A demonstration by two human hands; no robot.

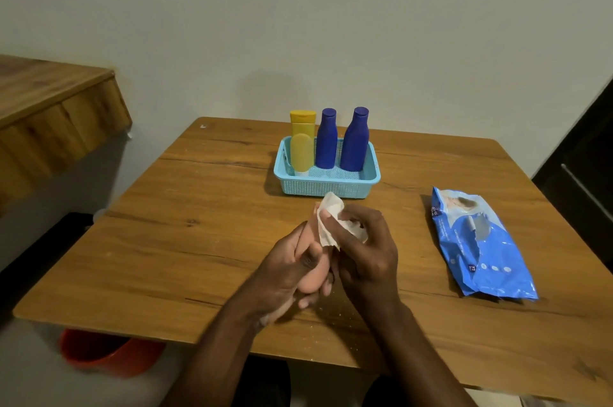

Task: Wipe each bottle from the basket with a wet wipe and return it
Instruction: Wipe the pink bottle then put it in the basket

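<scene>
Grained wood table [199,240], perforated plastic basket [326,189], glossy wipes pack [481,250]

A pale peach bottle [310,277] under a white wipe [328,224]; two deep blue bottles [326,141] and two yellow bottles [302,141] in a light blue mesh-patterned basket [325,187]; a blue-and-white wipes pack [477,244] on a brown wood-grain tabletop [185,227].

A home room, by the look of it: wooden table [199,240] against a plain wall [298,25], toiletry basket [326,186] at twelve o'clock.
</scene>
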